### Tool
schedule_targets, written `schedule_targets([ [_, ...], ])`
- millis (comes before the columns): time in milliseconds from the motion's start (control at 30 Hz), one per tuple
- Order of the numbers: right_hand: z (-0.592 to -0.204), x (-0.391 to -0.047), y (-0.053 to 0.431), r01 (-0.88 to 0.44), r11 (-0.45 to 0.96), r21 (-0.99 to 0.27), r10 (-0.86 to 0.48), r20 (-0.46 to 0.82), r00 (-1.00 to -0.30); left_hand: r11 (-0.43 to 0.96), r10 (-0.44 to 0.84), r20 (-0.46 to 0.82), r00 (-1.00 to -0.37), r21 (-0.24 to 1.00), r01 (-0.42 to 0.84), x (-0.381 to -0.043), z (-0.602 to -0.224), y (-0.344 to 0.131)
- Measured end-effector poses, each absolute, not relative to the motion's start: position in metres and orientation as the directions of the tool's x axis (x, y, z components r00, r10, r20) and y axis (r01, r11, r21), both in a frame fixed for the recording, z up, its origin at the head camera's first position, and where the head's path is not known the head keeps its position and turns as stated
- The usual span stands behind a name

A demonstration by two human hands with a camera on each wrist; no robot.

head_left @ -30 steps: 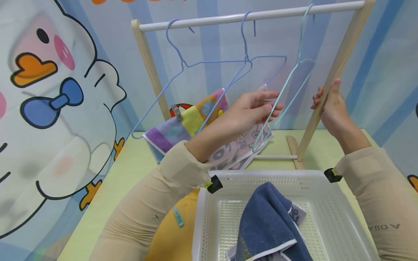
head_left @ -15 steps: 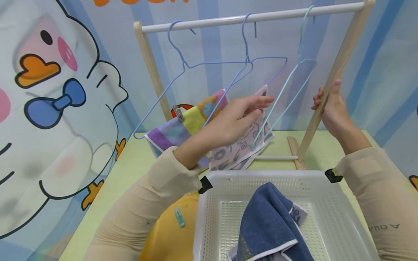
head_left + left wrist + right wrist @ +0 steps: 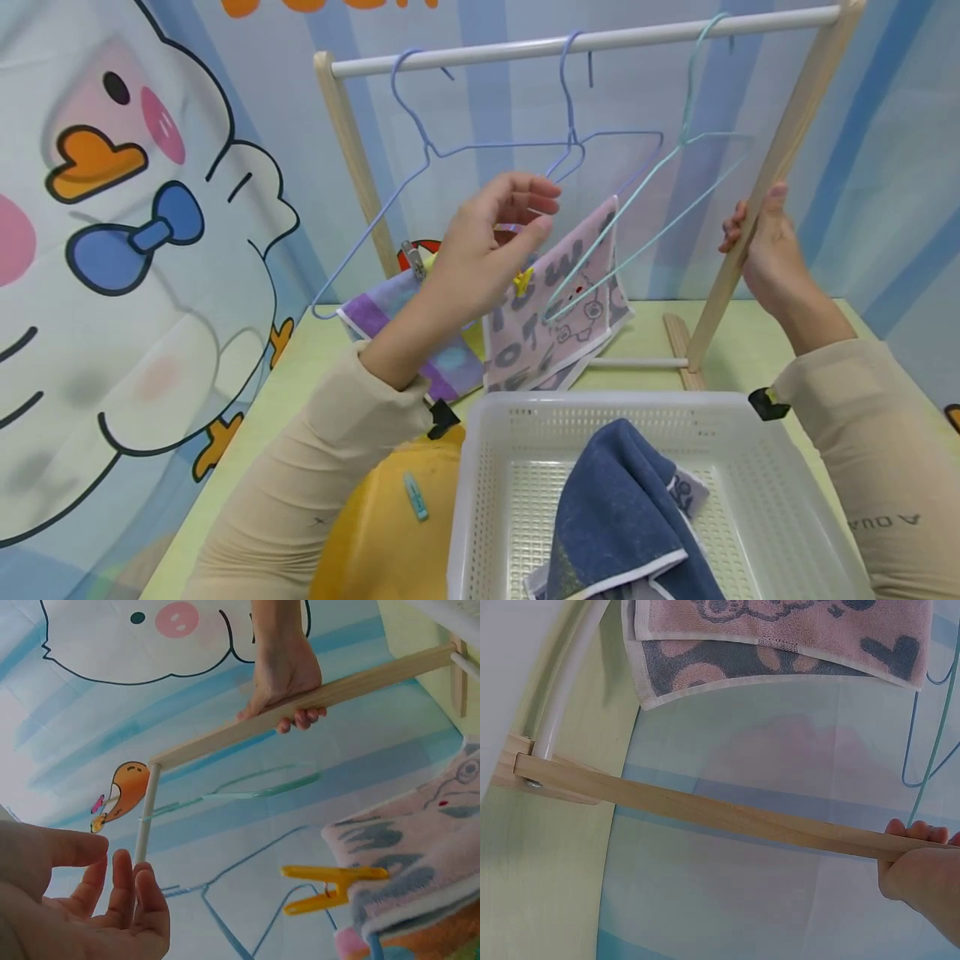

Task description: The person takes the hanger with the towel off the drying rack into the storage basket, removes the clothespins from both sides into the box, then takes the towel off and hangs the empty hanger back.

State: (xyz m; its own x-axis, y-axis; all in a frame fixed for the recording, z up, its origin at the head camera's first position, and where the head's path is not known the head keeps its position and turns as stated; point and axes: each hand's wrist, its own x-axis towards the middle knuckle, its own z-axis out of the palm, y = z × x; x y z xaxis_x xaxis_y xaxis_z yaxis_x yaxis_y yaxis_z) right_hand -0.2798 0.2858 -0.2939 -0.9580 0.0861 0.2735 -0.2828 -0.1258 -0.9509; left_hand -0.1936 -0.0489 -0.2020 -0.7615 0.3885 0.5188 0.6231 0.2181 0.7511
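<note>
My right hand (image 3: 776,254) grips the right wooden post (image 3: 750,233) of a small clothes rack, fingers wrapped round it. Loosely bent and holding nothing, my left hand (image 3: 480,242) hovers before the middle blue hanger (image 3: 572,108). Behind and below it hangs a pink and grey towel (image 3: 555,333) with a yellow clothespin (image 3: 330,889) on its upper edge. A colourful checked towel (image 3: 382,308) with a grey clip (image 3: 412,258) hangs on the left blue hanger (image 3: 408,179). The mint green hanger (image 3: 645,187), bare of cloth, hangs between my hands.
A white plastic basket (image 3: 480,500) in front holds a dark blue towel (image 3: 618,508) and another cloth partly under it. Left of it a teal clothespin (image 3: 416,497) lies on a yellow surface (image 3: 375,533). A white rod (image 3: 585,40) tops the rack; a duck-patterned backdrop stands behind.
My left hand has drawn away leftward from the mint green hanger, and that hanger has swung. The right hand keeps its hold on the post.
</note>
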Motion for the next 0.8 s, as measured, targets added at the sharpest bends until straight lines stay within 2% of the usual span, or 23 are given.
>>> schedule_targets([
  [167, -0.294, -0.281, 0.285, -0.290, -0.152, -0.945, 0.097, 0.278, -0.956, 0.242, 0.319, 0.514, -0.796, 0.768, 0.593, -0.201, -0.207, -0.058],
  [333, -0.294, -0.283, 0.286, -0.292, -0.183, -0.939, 0.095, 0.278, -0.956, 0.337, 0.287, 0.475, -0.832, 0.763, 0.552, -0.207, -0.213, -0.066],
  [600, -0.295, -0.283, 0.286, -0.285, -0.194, -0.939, 0.105, 0.269, -0.957, 0.536, 0.304, 0.292, -0.907, 0.735, 0.416, -0.216, -0.226, -0.078],
  [800, -0.294, -0.283, 0.285, -0.287, -0.216, -0.933, 0.112, 0.268, -0.957, 0.524, 0.300, 0.236, -0.924, 0.769, 0.366, -0.220, -0.235, -0.083],
])
